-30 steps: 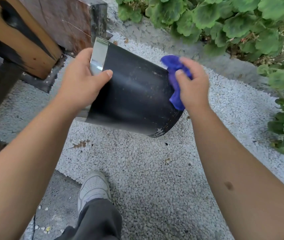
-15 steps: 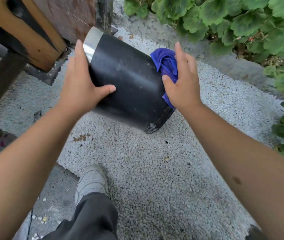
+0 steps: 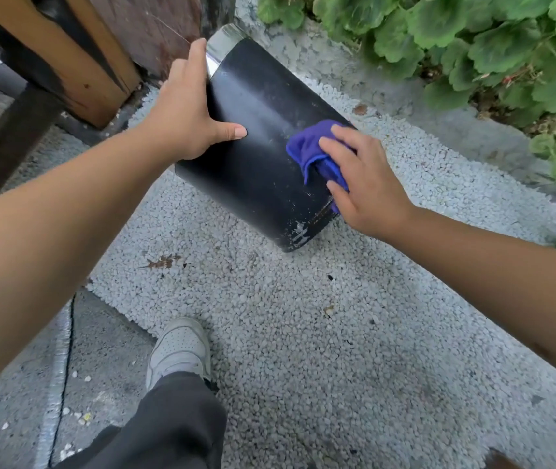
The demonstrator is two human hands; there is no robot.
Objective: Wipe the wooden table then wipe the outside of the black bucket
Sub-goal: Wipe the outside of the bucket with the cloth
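While our left hand [image 3: 186,111] grips the tilted black cylindrical bucket [image 3: 263,137] above the white gravel [image 3: 269,316], our right hand [image 3: 368,184] presses a crumpled blue cloth [image 3: 310,147] flat on its side.

Black bucket [image 3: 263,137], silver rim; blue cloth [image 3: 307,147].

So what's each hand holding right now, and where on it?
The left hand grips the black bucket by its side wall near the silver rim. The right hand presses the blue cloth flat against the bucket's lower side.
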